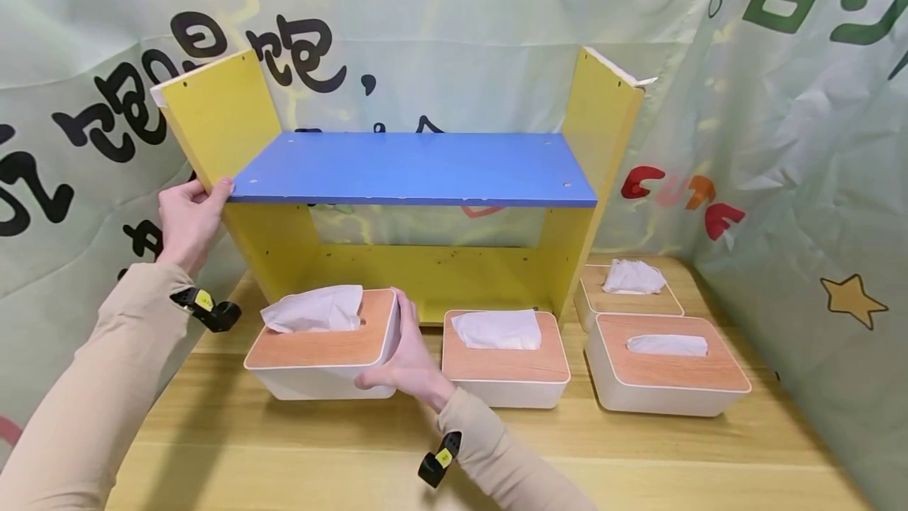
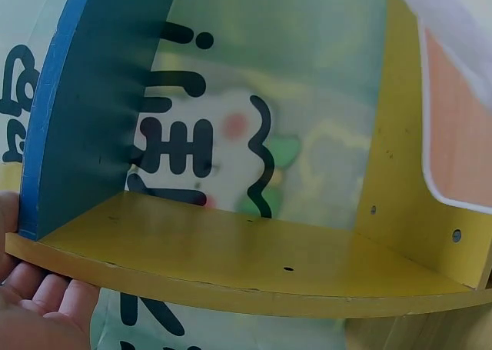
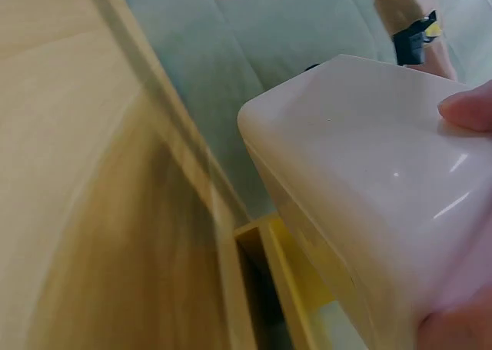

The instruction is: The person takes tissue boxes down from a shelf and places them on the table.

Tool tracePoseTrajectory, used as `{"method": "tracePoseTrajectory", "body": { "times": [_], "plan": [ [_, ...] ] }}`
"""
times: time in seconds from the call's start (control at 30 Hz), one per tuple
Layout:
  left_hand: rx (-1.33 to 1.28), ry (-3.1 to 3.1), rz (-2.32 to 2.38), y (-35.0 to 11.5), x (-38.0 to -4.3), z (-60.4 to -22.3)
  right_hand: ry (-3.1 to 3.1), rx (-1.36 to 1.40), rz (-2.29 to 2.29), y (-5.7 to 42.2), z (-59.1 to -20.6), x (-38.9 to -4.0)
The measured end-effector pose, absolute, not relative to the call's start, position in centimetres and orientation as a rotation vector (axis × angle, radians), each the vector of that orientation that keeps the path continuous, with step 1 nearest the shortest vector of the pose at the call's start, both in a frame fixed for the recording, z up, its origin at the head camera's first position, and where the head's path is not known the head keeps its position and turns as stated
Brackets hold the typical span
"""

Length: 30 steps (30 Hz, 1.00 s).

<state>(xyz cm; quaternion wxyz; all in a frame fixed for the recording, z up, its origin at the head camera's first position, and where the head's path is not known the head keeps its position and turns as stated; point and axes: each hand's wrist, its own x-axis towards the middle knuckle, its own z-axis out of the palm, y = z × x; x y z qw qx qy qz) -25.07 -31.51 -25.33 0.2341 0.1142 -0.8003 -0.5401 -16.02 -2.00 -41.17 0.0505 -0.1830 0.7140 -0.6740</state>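
Observation:
My left hand grips the front edge of the yellow left side panel of a shelf unit, beside the end of its blue board. In the left wrist view, its fingers curl round the panel's edge. My right hand holds a tissue box by its right end, thumb on the white front. This box has a wood-look lid with a white tissue sticking out. It hangs tilted above the table, in front of the shelf's lower left opening. The right wrist view shows its white body.
On the wooden table, a second tissue box stands just right of my right hand. Two more, a front box and a rear box, stand right of the shelf. A printed cloth hangs behind and along the sides.

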Motion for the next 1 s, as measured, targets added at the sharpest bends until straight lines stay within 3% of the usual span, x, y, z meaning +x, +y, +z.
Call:
{"method": "tracePoseTrajectory", "body": {
  "times": [1.0],
  "plan": [
    [0.285, -2.175, -1.499, -31.6, -25.2, -25.3, 2.135, -0.534, -2.052, -2.1, -46.4, -16.1]
  ]
}}
